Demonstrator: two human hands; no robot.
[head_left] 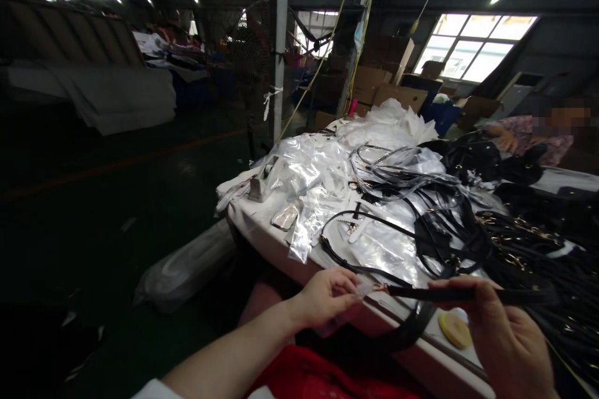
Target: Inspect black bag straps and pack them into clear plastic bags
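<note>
In the head view, my right hand [508, 336] is closed round a black strap [416, 293] stretched level over the table's near edge. My left hand [325, 294] pinches a piece of clear plastic [365, 288] at the strap's left end, where a small reddish and metallic bit shows. The plastic's exact shape is blurred, and I cannot tell whether the strap end is inside it. Just left of my right hand lies a round yellow object [455, 329]. Behind the held strap, another black strap [365, 217] loops across the tabletop.
Clear plastic bags [309, 168] cover the table's left part. Black straps with gold-coloured clasps [519, 237] are heaped at right. A metal block [256, 189] stands near the left edge. Across the table sits another person [528, 134]. A plastic-wrapped roll [187, 265] lies on the floor.
</note>
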